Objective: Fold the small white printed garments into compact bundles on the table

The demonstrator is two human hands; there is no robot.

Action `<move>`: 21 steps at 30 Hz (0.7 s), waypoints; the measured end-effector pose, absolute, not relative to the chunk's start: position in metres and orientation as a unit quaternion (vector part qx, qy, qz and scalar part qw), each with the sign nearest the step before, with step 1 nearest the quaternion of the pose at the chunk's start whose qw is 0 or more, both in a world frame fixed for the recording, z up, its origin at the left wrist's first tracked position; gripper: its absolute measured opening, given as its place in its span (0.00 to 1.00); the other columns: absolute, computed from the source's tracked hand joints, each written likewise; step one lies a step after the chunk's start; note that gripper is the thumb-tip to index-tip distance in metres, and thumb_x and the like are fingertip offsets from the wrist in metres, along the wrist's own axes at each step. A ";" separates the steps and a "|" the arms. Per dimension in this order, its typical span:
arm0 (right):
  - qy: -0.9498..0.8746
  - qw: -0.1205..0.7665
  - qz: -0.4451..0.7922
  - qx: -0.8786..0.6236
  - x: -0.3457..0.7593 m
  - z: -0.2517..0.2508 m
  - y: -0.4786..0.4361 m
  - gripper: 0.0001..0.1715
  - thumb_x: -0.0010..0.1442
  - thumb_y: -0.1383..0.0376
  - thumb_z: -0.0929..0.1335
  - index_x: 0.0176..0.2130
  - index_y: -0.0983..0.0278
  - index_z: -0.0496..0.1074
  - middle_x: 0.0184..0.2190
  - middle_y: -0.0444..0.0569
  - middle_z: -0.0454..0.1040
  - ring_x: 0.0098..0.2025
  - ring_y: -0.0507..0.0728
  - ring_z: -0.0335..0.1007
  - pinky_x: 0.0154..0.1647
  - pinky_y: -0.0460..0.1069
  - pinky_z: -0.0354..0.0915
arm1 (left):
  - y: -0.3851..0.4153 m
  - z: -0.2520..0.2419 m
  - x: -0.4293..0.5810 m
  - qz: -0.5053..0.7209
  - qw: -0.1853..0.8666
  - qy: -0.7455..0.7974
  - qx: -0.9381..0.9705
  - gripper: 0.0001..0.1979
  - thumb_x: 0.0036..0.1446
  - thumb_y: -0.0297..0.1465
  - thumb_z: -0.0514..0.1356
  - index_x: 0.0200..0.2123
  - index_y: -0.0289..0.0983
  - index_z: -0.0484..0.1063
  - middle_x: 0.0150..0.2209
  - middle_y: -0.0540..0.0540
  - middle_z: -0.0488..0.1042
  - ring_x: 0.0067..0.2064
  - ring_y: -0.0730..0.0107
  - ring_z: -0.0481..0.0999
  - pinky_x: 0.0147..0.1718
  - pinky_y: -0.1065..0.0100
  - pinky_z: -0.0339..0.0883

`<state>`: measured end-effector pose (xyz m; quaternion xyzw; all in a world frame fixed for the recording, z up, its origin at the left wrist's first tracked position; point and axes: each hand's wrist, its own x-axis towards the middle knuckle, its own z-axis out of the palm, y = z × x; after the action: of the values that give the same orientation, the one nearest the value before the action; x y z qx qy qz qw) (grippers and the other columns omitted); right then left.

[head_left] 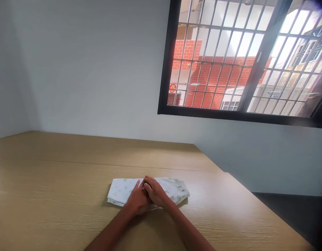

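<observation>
A folded piece of white cloth point(119, 190), printed with small green and pale pink figures, lies flat on the table. Its right end is gathered and ruffled like an elastic edge, so it looks like a garment; the exact kind cannot be made out. My left hand point(139, 200) rests on the middle of it, with the thumb stretched out and the other fingers partly covered. Across the fingers of my left hand lies my right hand point(155, 192), flat, also over the cloth. Neither hand grips the cloth.
The light wooden table point(59, 195) has a seam running across it behind the cloth, and its right edge slants away. Beyond stands a plain pale wall point(93, 69). A dark-framed window point(202, 112) with metal bars is at the upper right. Dark floor point(294, 212) shows past the table.
</observation>
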<state>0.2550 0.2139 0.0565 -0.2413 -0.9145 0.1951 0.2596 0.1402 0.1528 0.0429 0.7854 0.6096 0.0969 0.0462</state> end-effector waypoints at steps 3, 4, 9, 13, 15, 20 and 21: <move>-0.932 0.187 0.155 -0.271 0.277 0.053 0.228 0.15 0.70 0.69 0.63 0.55 0.70 0.68 0.57 0.58 0.64 0.59 0.63 0.56 0.62 0.57 0.53 | 0.149 0.041 0.112 0.102 0.041 0.636 0.764 0.28 0.68 0.33 0.39 0.69 0.33 0.46 0.68 0.46 0.45 0.68 0.63 0.41 0.67 0.49 0.38; -0.934 0.161 0.141 -0.286 0.287 0.052 0.232 0.21 0.71 0.67 0.64 0.60 0.72 0.64 0.61 0.59 0.59 0.63 0.64 0.50 0.65 0.60 0.48 | 0.145 0.039 0.102 0.098 0.040 0.645 0.757 0.28 0.68 0.35 0.38 0.69 0.32 0.46 0.68 0.46 0.44 0.68 0.62 0.41 0.66 0.49 0.39; -0.917 0.081 0.072 -0.384 0.335 0.058 0.242 0.29 0.75 0.63 0.63 0.66 0.78 0.56 0.65 0.63 0.46 0.67 0.67 0.36 0.66 0.63 0.39 | 0.125 0.032 0.060 0.074 0.030 0.686 0.723 0.32 0.68 0.41 0.36 0.69 0.28 0.45 0.68 0.44 0.42 0.68 0.60 0.40 0.66 0.49 0.40; -0.897 0.015 -0.008 -0.441 0.349 0.067 0.238 0.27 0.78 0.59 0.62 0.68 0.69 0.56 0.66 0.58 0.46 0.68 0.64 0.33 0.66 0.66 0.35 | 0.116 0.032 0.040 0.059 0.021 0.711 0.700 0.33 0.68 0.42 0.36 0.68 0.26 0.45 0.68 0.42 0.42 0.68 0.58 0.40 0.66 0.49 0.40; -0.887 -0.005 -0.022 -0.461 0.353 0.072 0.238 0.27 0.78 0.58 0.62 0.69 0.67 0.55 0.67 0.54 0.45 0.68 0.62 0.32 0.66 0.68 0.35 | 0.112 0.033 0.030 0.049 0.023 0.727 0.685 0.33 0.68 0.42 0.36 0.68 0.26 0.46 0.68 0.42 0.42 0.68 0.57 0.40 0.65 0.48 0.42; -0.861 0.053 0.052 -0.503 0.372 0.077 0.248 0.27 0.76 0.61 0.66 0.67 0.70 0.57 0.66 0.55 0.49 0.66 0.63 0.40 0.65 0.59 0.47 | 0.105 0.039 0.012 0.047 0.015 0.751 0.659 0.31 0.67 0.38 0.37 0.67 0.25 0.50 0.68 0.40 0.42 0.68 0.51 0.37 0.64 0.40 0.34; -0.853 0.065 0.055 -0.516 0.376 0.078 0.251 0.28 0.75 0.62 0.67 0.66 0.73 0.58 0.64 0.58 0.51 0.65 0.65 0.44 0.63 0.58 0.50 | 0.105 0.041 0.014 0.054 0.008 0.745 0.665 0.30 0.67 0.36 0.36 0.66 0.26 0.52 0.68 0.40 0.42 0.68 0.52 0.35 0.64 0.39 0.30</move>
<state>0.3764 0.2510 0.0776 -0.5155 -0.8526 0.0549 0.0653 0.0142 0.1053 0.0412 0.6653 0.7446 0.0540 0.0080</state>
